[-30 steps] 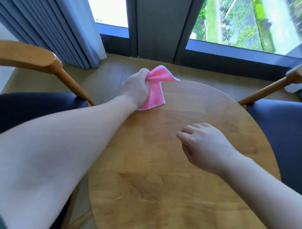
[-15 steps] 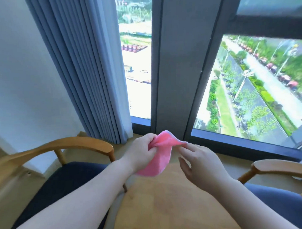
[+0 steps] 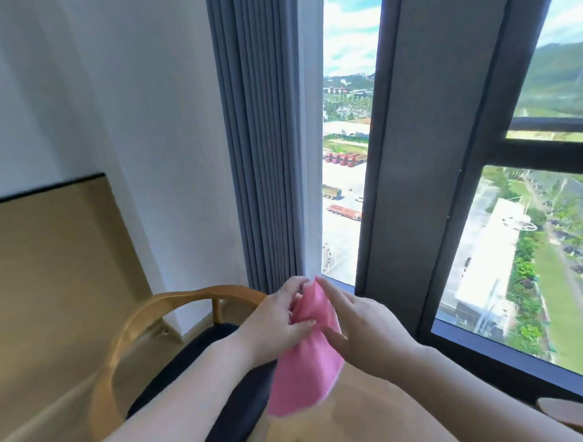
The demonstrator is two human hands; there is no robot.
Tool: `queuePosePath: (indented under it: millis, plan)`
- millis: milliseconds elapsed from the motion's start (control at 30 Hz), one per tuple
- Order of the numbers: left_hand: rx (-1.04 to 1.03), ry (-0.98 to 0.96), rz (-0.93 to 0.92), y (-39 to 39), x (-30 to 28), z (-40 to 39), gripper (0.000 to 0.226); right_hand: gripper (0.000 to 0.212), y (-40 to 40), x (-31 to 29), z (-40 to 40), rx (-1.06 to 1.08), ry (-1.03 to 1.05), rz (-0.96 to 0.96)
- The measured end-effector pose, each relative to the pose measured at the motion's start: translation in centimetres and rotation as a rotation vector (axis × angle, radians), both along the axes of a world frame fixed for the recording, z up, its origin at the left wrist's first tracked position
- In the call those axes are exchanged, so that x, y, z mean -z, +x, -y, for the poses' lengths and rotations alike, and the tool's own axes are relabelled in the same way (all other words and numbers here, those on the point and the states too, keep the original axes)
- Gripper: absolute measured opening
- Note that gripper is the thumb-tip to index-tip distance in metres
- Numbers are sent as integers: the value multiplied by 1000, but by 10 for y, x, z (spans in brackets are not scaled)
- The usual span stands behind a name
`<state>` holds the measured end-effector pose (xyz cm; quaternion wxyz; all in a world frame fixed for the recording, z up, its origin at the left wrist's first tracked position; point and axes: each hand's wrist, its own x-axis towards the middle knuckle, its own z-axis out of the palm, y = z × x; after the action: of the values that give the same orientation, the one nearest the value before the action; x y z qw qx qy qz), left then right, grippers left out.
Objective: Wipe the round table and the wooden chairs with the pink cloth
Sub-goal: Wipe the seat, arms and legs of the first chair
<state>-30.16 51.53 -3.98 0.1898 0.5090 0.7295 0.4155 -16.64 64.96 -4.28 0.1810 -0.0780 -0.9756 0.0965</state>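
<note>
Pink cloth (image 3: 305,362) hangs above the round table (image 3: 373,413), pinched by left hand (image 3: 274,324) and right hand (image 3: 363,330); refold into 1 flat pad before wiping wooden chair (image 3: 145,328).

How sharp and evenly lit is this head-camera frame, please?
Head view: the window is bright and partly washed out; the pink cloth, left hand and right hand are slightly motion-blurred; wide-angle distortion tilts the window frame.
</note>
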Motion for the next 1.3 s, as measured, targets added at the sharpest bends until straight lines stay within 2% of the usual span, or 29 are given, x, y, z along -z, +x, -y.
queuePosePath:
  millis: [133, 233, 433, 567, 633, 767, 900, 1000, 1167, 1300]
  plan:
    - [-64, 5, -20, -1, -30, 27, 32, 61, -9, -25, 22, -111, -65, -146]
    - [-78, -9, -23, -6, -48, 44, 26, 59, -14, -48, 37, -162, -90, -169]
    - [-104, -70, -64, -39, -63, 85, 29, 54, -49, -95, 52, -111, -118, -229]
    - [-114, -108, -90, -74, -63, 120, 10, 42, -90, -108, 72, -85, -76, -271]
    - [-113, -110, -143, -95, -64, 138, 8, 34, -111, -110, 85, -75, -77, -278]
    - [-32, -17, -147, -140, -78, 185, 9, 19, -159, -110, 117, 36, -122, -235]
    - [-8, 109, -119, -182, -93, 230, 10, 15, -207, -106, 150, 133, -131, -258]
    - [17, 224, -196, -203, -102, 249, 10, 12, -234, -101, 176, 171, -123, -203]
    - [44, 286, -189, -236, -99, 268, 13, 18, -272, -78, 219, 50, 12, -1]
    - [9, 264, -148, -258, -84, 276, 10, 21, -290, -63, 232, -62, -23, 54]
